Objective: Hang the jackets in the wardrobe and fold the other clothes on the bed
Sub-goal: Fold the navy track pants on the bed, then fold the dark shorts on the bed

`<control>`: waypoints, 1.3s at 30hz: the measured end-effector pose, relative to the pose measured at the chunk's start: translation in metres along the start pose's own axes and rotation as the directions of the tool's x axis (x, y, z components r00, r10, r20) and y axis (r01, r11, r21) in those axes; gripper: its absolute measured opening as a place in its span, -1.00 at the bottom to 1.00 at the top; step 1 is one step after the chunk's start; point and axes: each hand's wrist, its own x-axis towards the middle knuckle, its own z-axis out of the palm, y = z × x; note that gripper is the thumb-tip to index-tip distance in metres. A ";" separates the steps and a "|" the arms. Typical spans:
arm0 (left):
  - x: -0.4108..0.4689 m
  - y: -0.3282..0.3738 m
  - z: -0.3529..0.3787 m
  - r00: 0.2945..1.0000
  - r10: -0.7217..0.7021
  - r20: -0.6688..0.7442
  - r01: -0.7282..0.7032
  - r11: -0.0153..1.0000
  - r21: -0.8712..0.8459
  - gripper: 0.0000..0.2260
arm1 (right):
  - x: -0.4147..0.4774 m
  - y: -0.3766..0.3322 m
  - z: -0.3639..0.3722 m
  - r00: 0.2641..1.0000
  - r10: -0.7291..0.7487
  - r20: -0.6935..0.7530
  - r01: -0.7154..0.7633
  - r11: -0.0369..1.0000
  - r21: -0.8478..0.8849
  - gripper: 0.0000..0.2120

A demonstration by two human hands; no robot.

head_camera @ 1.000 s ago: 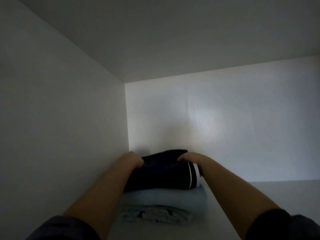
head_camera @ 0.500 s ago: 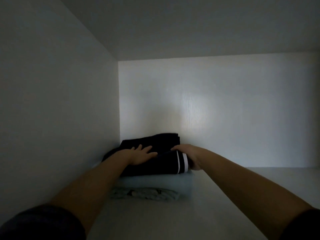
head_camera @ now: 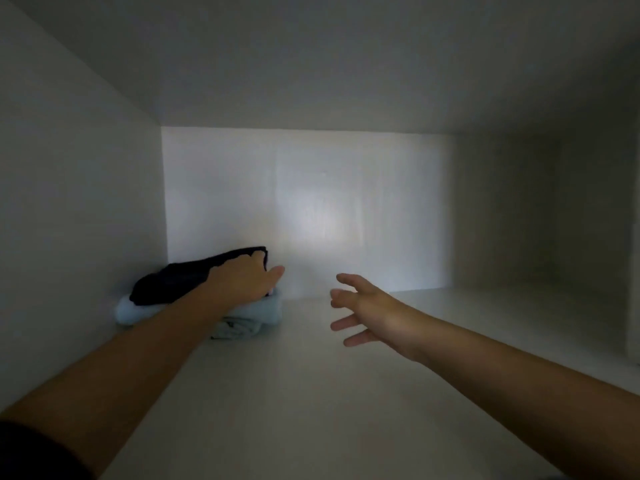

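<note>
hovering over the open middle of the pale shelf, the right hand is spread and empty, while farther in the left hand, finger curl hidden, lies on the dark folded garment atop a pale blue garment by the back left corner.

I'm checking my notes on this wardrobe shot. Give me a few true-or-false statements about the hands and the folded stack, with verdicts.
1. The left hand rests on the dark garment. True.
2. The right hand holds the light blue garment. False: it is open in the air, apart from the stack.
3. The dark garment lies on top of the light blue garment. True.
4. The stack sits by the right wall. False: it sits in the left rear corner of the shelf.
</note>
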 end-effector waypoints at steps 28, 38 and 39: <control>-0.802 0.673 0.158 0.045 0.992 -0.118 -0.099 -0.114 -0.989 -0.75 | -0.985 0.162 -0.218 -0.056 -0.038 -0.998 -0.484 0.875 -0.006 -0.62; -1.089 0.871 0.208 -0.466 0.883 -0.053 0.103 -0.005 -0.995 -0.91 | -1.259 0.215 -0.237 -0.646 0.083 -0.759 -0.441 0.771 0.459 -0.69; -1.113 0.882 0.208 -0.507 0.860 -0.052 0.111 0.005 -0.994 -0.91 | -1.281 0.218 -0.234 -0.688 0.090 -0.720 -0.407 0.773 0.486 -0.71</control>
